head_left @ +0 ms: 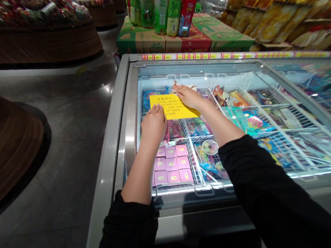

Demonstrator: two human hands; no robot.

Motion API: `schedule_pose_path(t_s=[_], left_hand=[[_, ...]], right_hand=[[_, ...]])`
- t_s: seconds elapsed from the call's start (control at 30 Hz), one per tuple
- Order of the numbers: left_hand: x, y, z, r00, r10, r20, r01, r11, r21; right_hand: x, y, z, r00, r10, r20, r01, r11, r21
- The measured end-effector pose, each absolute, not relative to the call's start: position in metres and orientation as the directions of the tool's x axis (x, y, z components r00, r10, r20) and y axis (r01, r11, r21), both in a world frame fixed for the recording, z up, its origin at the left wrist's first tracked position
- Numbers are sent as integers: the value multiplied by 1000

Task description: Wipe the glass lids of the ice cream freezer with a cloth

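A yellow notice (178,110) with dark printed characters lies on the glass lid (221,69) of a chest freezer. My left hand (153,124) is at the notice's lower left edge, fingers bent and close together on it; their tips are partly hidden. My right hand (188,96) rests flat over the upper right part of the notice, fingers stretched out. Below the glass, pink boxes (171,164) stand in rows in a white wire basket (195,163). Bagged frozen goods (251,120) fill the compartments to the right.
The freezer's metal frame (110,150) runs along the left. Behind it, drink bottles (161,13) stand on green and red cartons (188,43). Yellow packages (271,22) are stacked at the back right. Round wood-look display stands (35,44) flank the dark floor (72,164).
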State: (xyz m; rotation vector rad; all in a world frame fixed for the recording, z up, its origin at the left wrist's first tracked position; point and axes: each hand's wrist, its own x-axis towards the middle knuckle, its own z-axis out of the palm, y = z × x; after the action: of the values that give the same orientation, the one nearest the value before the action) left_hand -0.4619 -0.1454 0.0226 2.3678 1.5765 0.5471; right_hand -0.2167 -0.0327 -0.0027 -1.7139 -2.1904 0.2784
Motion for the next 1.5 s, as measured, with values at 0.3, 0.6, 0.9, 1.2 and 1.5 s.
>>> schedule_pose_path(t_s=[0.3,0.6,0.9,1.2,1.5], left_hand=[[-461,-147,24,377,910,172,851,-414,322],[-465,-132,48,511,860,11,852,-508,127],[-466,-65,73,591,789,-171,806,-571,152],[-477,-53,68,591,792,-152,804,-562,196],[-480,-50,70,605,782,-150,790,-567,232]], right_hand=[[-259,-69,-4,-355,927,123,840,374,-394],[-219,-65,-3,-264,956,127,855,293,-428],[-247,-53,0,-254,960,116,866,279,-415],[-217,-58,1,-229,962,147,870,270,-412],[-246,-55,3,-287,947,141,855,320,-407]])
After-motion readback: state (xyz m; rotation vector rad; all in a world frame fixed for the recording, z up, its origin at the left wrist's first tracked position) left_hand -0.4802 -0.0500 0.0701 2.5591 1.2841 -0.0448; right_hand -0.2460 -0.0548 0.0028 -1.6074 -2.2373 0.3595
